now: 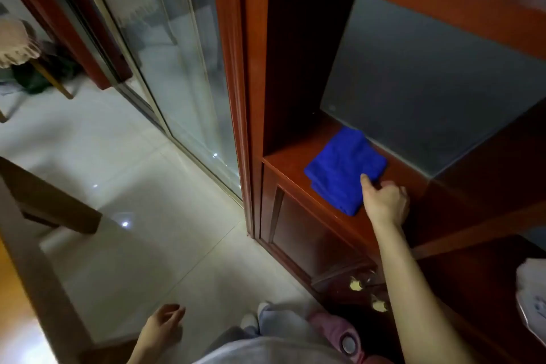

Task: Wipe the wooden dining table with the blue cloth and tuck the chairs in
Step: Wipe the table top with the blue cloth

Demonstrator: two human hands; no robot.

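Fingers (366, 183) of the right hand (385, 201) pinch the blue cloth (342, 168) on the shelf (288, 161); left hand (164, 323) hangs relaxed, empty.

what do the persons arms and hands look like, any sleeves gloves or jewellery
The right arm and left arm are bare as far as the frame edge, with no sleeves in view. The right hand and left hand wear no gloves, and no watch, bracelet or ring shows. A grey top shows at the bottom.

Head camera (wide-angle) looks down, near the cabinet (254, 97).
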